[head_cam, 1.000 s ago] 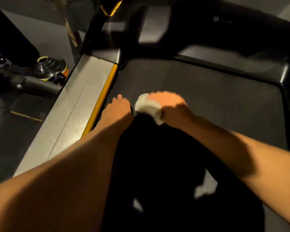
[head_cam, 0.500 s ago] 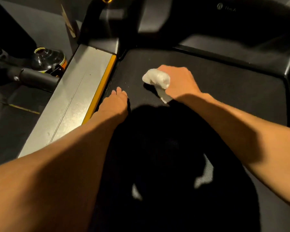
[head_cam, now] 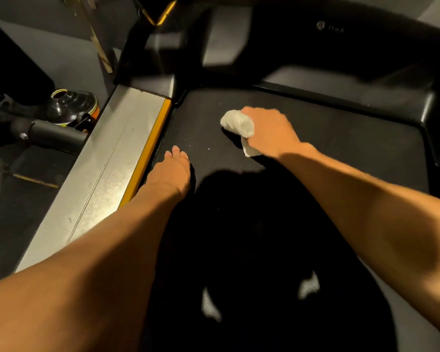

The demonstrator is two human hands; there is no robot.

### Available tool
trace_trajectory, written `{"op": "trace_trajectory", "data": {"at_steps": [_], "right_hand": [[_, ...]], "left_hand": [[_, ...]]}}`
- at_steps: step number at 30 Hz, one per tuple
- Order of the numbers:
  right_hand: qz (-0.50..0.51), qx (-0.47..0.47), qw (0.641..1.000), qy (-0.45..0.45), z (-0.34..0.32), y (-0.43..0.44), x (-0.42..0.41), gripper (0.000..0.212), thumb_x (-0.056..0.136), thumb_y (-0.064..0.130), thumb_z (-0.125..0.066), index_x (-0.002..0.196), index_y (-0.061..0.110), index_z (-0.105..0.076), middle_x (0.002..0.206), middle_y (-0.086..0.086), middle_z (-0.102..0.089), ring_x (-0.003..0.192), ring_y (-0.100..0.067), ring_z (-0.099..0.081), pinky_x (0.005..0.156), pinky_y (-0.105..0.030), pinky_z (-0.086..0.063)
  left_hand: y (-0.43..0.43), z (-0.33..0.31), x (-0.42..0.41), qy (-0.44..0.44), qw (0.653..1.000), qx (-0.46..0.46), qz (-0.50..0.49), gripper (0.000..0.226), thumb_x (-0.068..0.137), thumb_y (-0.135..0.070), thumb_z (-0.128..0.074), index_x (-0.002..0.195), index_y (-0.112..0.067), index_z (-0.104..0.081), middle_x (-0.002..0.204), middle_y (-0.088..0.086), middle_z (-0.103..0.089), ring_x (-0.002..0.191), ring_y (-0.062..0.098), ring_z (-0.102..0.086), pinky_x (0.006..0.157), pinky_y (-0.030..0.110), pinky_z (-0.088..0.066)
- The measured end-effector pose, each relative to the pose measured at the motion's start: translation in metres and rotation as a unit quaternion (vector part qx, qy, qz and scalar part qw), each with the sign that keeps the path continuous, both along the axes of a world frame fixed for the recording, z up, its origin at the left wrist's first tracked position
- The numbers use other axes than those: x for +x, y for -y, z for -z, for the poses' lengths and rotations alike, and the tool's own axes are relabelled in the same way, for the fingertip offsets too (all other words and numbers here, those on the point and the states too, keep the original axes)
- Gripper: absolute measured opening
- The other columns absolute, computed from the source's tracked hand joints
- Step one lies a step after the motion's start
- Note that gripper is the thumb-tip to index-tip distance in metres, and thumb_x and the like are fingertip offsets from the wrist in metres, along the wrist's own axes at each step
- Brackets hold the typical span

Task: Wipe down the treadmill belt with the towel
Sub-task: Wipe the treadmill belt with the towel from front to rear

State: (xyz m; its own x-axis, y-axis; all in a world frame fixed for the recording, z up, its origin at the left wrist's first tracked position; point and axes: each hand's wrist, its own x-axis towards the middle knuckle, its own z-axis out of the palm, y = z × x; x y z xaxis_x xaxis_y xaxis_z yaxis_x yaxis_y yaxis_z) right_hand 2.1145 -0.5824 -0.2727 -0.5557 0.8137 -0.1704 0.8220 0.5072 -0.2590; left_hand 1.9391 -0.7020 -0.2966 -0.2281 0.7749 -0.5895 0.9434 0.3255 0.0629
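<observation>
My right hand (head_cam: 269,132) is closed round the towel (head_cam: 238,125), a white crumpled wad pressed on the black belt (head_cam: 341,148) near its front; my left hand (head_cam: 172,171) lies flat, empty, by the yellow strip (head_cam: 150,151).

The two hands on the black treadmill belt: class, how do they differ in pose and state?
The right hand is closed around the crumpled white towel; the left hand holds nothing. The right hand reaches farther up the black treadmill belt; the left hand sits near the yellow edge strip. Both are bare.
</observation>
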Motion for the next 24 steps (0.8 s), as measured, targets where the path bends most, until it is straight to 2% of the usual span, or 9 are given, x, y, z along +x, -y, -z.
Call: {"op": "trace_trajectory", "data": {"at_steps": [3,5,8,11,13,15,18,21,24], "right_hand": [[-0.137,-0.073,0.988,0.010,0.009,0.033,-0.010,0.035,0.081,0.051,-0.045,0.109,0.036,-0.060,0.105,0.012,-0.066,0.096,-0.022,-0.061,0.083,-0.038,-0.051],[-0.165,-0.070,0.984,0.015,0.010,0.045,-0.021,0.018,0.084,0.045,-0.049,0.089,0.034,-0.063,0.086,0.011,-0.066,0.088,-0.021,-0.064,0.075,-0.035,-0.053],[-0.031,0.001,0.996,-0.083,0.003,0.001,-0.044,0.011,0.079,0.030,-0.052,0.071,0.025,-0.047,0.071,0.007,-0.062,0.079,-0.029,-0.064,0.062,-0.033,-0.045],[0.049,0.015,0.995,-0.091,0.001,-0.044,-0.063,0.025,0.077,0.011,-0.056,0.095,0.029,-0.057,0.105,-0.009,-0.065,0.102,-0.040,-0.057,0.075,-0.039,-0.045],[0.045,0.017,0.997,-0.065,0.009,-0.039,-0.074,0.034,0.078,0.010,-0.058,0.108,0.025,-0.059,0.112,-0.010,-0.065,0.105,-0.039,-0.058,0.076,-0.038,-0.042],[-0.044,0.019,0.998,-0.028,0.020,-0.013,-0.084,0.034,0.080,0.018,-0.060,0.111,0.030,-0.061,0.107,-0.003,-0.067,0.102,-0.031,-0.061,0.075,-0.035,-0.040],[-0.121,-0.055,0.991,-0.032,0.019,0.008,-0.081,0.009,0.073,0.023,-0.060,0.080,0.028,-0.057,0.080,0.007,-0.062,0.089,-0.028,-0.064,0.066,-0.030,-0.039],[0.008,0.000,0.994,-0.106,0.011,-0.030,-0.070,0.010,0.077,0.021,-0.054,0.083,0.028,-0.050,0.093,-0.001,-0.066,0.096,-0.033,-0.060,0.069,-0.033,-0.037],[0.083,0.040,0.994,-0.061,0.010,-0.043,-0.053,0.031,0.077,0.008,-0.057,0.104,0.024,-0.058,0.110,-0.009,-0.066,0.106,-0.038,-0.058,0.074,-0.039,-0.042]], "left_hand": [[0.003,-0.002,0.002,0.004,1.000,0.001,0.016,0.058,0.104,-0.015,-0.032,0.153,-0.005,-0.003,0.161,0.015,0.006,0.148,0.032,-0.007,0.116,0.042,-0.021],[0.007,-0.002,0.001,0.003,1.000,0.014,0.026,0.058,0.105,-0.024,-0.031,0.153,-0.005,-0.005,0.161,0.015,0.003,0.148,0.032,-0.008,0.115,0.043,-0.024],[0.014,-0.002,-0.001,-0.011,0.997,0.044,0.059,0.058,0.103,-0.014,-0.031,0.152,0.000,-0.004,0.160,0.021,0.002,0.147,0.036,-0.009,0.112,0.045,-0.028],[0.015,-0.003,-0.002,-0.011,0.996,0.043,0.078,0.061,0.103,-0.018,-0.037,0.151,0.001,-0.005,0.159,0.023,0.000,0.147,0.037,-0.010,0.111,0.044,-0.031],[0.013,-0.005,-0.004,-0.004,0.996,0.042,0.082,0.062,0.102,-0.019,-0.038,0.152,0.000,-0.006,0.159,0.021,-0.001,0.147,0.036,-0.011,0.111,0.044,-0.031],[0.013,-0.005,-0.006,0.020,0.996,0.038,0.072,0.061,0.102,-0.016,-0.037,0.152,-0.002,-0.007,0.160,0.018,0.000,0.148,0.033,-0.009,0.111,0.045,-0.030],[0.015,-0.002,-0.008,0.039,0.997,0.042,0.060,0.059,0.100,-0.015,-0.035,0.152,-0.003,-0.009,0.161,0.015,-0.002,0.148,0.031,-0.009,0.106,0.046,-0.033],[0.016,-0.005,-0.005,0.040,0.996,0.045,0.059,0.064,0.099,-0.015,-0.040,0.152,-0.002,-0.007,0.160,0.018,0.002,0.148,0.033,-0.007,0.110,0.046,-0.030],[0.011,-0.007,-0.007,0.042,0.997,0.025,0.055,0.063,0.099,-0.011,-0.038,0.152,-0.003,-0.005,0.161,0.017,0.004,0.148,0.033,-0.006,0.113,0.045,-0.026]]}}
